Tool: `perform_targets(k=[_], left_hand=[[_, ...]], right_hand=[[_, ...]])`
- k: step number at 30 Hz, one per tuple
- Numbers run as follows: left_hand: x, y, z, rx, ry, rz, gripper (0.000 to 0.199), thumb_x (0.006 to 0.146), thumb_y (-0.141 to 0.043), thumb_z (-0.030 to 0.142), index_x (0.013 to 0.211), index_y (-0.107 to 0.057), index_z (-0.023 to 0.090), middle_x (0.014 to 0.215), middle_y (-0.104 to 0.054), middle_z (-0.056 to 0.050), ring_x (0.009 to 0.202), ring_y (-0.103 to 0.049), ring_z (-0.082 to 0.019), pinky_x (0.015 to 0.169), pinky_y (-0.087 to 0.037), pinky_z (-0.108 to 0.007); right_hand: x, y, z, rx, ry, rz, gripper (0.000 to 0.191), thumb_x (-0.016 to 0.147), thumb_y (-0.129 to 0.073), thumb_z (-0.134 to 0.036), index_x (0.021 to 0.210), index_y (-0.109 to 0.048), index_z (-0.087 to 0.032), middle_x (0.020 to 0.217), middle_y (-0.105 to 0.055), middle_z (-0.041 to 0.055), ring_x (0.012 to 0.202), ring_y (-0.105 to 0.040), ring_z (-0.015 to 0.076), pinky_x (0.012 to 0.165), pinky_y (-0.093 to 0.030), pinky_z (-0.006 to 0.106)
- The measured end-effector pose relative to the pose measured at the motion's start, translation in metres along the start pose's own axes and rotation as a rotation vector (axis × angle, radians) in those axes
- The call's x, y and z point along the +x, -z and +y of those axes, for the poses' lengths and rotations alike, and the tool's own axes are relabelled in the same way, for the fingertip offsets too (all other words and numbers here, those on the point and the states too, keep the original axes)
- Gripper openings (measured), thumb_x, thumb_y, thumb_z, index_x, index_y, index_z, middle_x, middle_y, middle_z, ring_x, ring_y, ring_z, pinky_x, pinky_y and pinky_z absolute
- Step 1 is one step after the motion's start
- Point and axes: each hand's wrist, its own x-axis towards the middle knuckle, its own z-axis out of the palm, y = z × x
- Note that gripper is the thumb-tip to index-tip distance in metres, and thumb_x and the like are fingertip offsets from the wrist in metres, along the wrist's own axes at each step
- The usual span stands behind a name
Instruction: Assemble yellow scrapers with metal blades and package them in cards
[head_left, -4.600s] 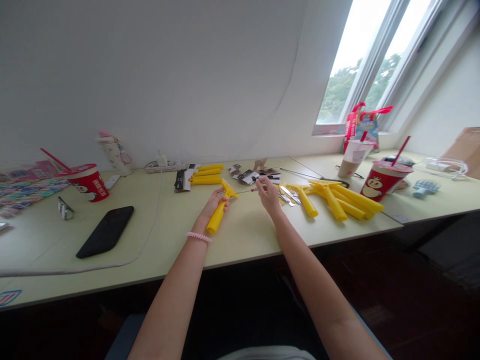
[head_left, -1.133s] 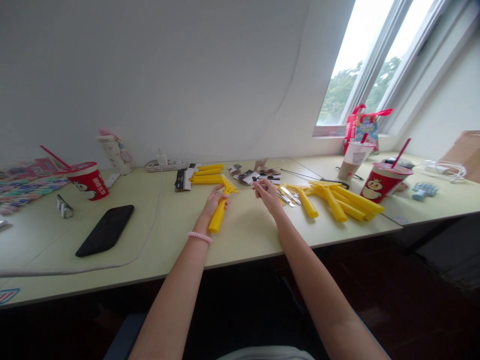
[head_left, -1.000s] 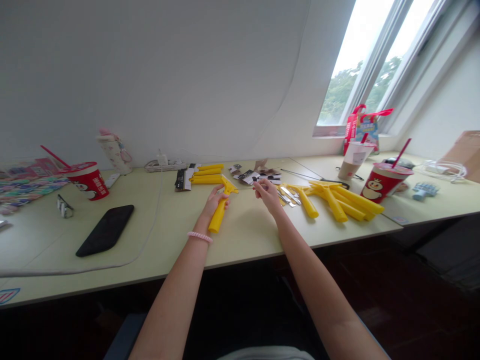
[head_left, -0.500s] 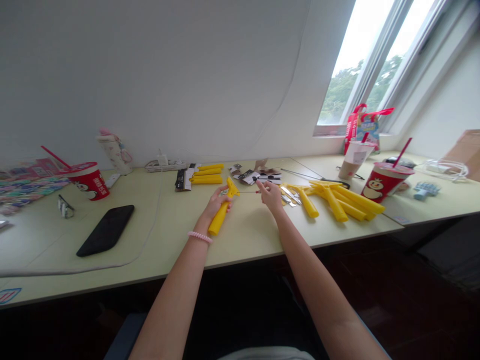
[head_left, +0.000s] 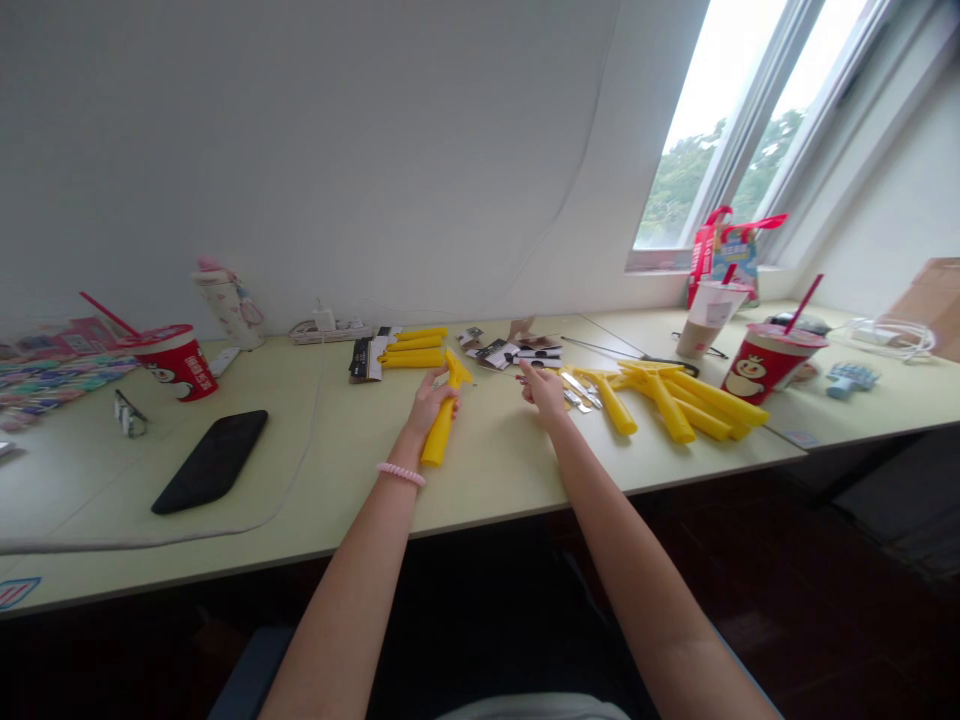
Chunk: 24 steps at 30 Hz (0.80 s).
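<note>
A yellow T-shaped tool (head_left: pixel 441 432) is gripped in my left hand (head_left: pixel 429 402), its handle pointing down toward the table's front edge. My right hand (head_left: pixel 544 390) is closed a little to the right, around something small with a reddish end, mostly hidden by the fingers. Small metal pieces (head_left: pixel 581 390) lie just right of that hand. Beside them is a pile of yellow T-shaped tools (head_left: pixel 667 405). Farther back, several yellow handles (head_left: pixel 414 350) lie by black packaging (head_left: pixel 365 360), and black-and-white cards (head_left: pixel 499 353) are behind my hands.
On the pale table (head_left: pixel 300 510) are a black phone (head_left: pixel 212 462), a red cup (head_left: pixel 176 365) at left, another red cup (head_left: pixel 772 365) and a clear cup (head_left: pixel 706 322) at right. A white cable (head_left: pixel 300 465) crosses the left side; a power strip (head_left: pixel 330 332) stands by the wall.
The yellow tool in my left hand has turned slightly more upright and shifted a little. The thin rod visible between my hands before no longer shows clearly. My right hand has tilted slightly.
</note>
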Motion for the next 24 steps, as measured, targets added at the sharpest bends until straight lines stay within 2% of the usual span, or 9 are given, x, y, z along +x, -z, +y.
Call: perform_targets(k=[2, 4, 8, 10, 12, 14, 16, 19, 24], left_hand=[[0.001, 0.001, 0.002, -0.066, -0.035, 0.066, 0.057, 0.062, -0.058, 0.012, 0.116, -0.042, 0.022, 0.066, -0.055, 0.002, 0.045, -0.049, -0.006, 0.041, -0.037, -0.017], [0.002, 0.002, 0.003, -0.132, -0.063, 0.109, 0.057, 0.061, -0.058, 0.011, 0.115, -0.042, 0.022, 0.069, -0.055, 0.002, 0.045, -0.049, -0.005, 0.041, -0.037, -0.016], [0.004, 0.005, 0.003, -0.214, -0.071, 0.128, 0.056, 0.060, -0.057, 0.009, 0.112, -0.043, 0.021, 0.071, -0.055, 0.002, 0.044, -0.047, -0.004, 0.041, -0.036, -0.015], [0.005, 0.006, 0.003, -0.245, -0.060, 0.137, 0.055, 0.060, -0.057, 0.009, 0.111, -0.043, 0.021, 0.072, -0.054, 0.002, 0.044, -0.047, -0.003, 0.040, -0.035, -0.014], [0.005, 0.006, 0.004, -0.284, -0.056, 0.138, 0.054, 0.060, -0.056, 0.009, 0.110, -0.043, 0.021, 0.073, -0.054, 0.002, 0.044, -0.047, -0.003, 0.040, -0.035, -0.014], [0.005, 0.007, 0.005, -0.325, -0.056, 0.140, 0.053, 0.060, -0.055, 0.008, 0.110, -0.042, 0.021, 0.073, -0.053, 0.002, 0.044, -0.046, -0.003, 0.040, -0.035, -0.013], [0.005, 0.007, 0.005, -0.352, -0.052, 0.147, 0.055, 0.059, -0.055, 0.006, 0.110, -0.041, 0.021, 0.072, -0.053, 0.002, 0.044, -0.046, -0.003, 0.040, -0.035, -0.013], [0.006, 0.007, 0.006, -0.369, -0.039, 0.161, 0.056, 0.059, -0.054, 0.006, 0.111, -0.039, 0.022, 0.072, -0.053, 0.002, 0.044, -0.046, -0.003, 0.039, -0.034, -0.013], [0.007, 0.009, 0.003, -0.350, -0.044, 0.151, 0.054, 0.060, -0.055, 0.007, 0.110, -0.041, 0.022, 0.076, -0.055, 0.000, 0.045, -0.047, -0.003, 0.040, -0.035, -0.013]], right_hand=[[0.006, 0.000, 0.004, 0.234, -0.125, -0.038, 0.049, 0.067, -0.052, -0.065, 0.050, -0.040, -0.021, 0.039, -0.034, -0.0042, 0.039, -0.035, 0.0099, 0.040, -0.029, 0.025], [0.013, 0.001, 0.007, 0.435, -0.180, -0.075, 0.045, 0.068, -0.054, -0.064, 0.055, -0.042, -0.022, 0.042, -0.034, -0.0049, 0.039, -0.036, 0.0101, 0.040, -0.031, 0.025], [0.019, -0.004, 0.012, 0.592, -0.195, -0.221, 0.030, 0.074, -0.055, -0.050, 0.067, -0.050, -0.021, 0.054, -0.044, -0.0016, 0.052, -0.048, 0.0118, 0.047, -0.041, 0.024], [0.018, -0.012, 0.015, 0.505, -0.191, -0.265, 0.019, 0.075, -0.054, -0.040, 0.073, -0.051, -0.021, 0.060, -0.048, -0.0013, 0.057, -0.051, 0.0115, 0.054, -0.044, 0.024], [0.016, -0.023, 0.017, 0.362, -0.173, -0.238, 0.011, 0.074, -0.051, -0.032, 0.076, -0.050, -0.021, 0.063, -0.049, -0.0022, 0.059, -0.050, 0.0113, 0.057, -0.044, 0.024], [0.013, -0.036, 0.017, 0.174, -0.115, -0.180, 0.010, 0.071, -0.051, -0.026, 0.079, -0.051, -0.022, 0.065, -0.050, -0.0025, 0.060, -0.050, 0.0124, 0.058, -0.043, 0.025], [0.012, -0.048, 0.014, -0.111, -0.004, -0.154, 0.014, 0.068, -0.051, -0.022, 0.081, -0.055, -0.021, 0.069, -0.054, -0.0005, 0.065, -0.051, 0.0148, 0.060, -0.041, 0.026], [0.011, -0.060, 0.008, -0.499, 0.120, -0.195, 0.014, 0.070, -0.052, -0.023, 0.080, -0.062, -0.021, 0.079, -0.062, 0.0050, 0.076, -0.054, 0.0192, 0.063, -0.038, 0.027], [0.015, -0.066, 0.003, -0.659, 0.092, -0.233, 0.017, 0.071, -0.058, -0.031, 0.081, -0.068, -0.022, 0.087, -0.066, 0.0089, 0.080, -0.057, 0.0230, 0.061, -0.037, 0.028]])
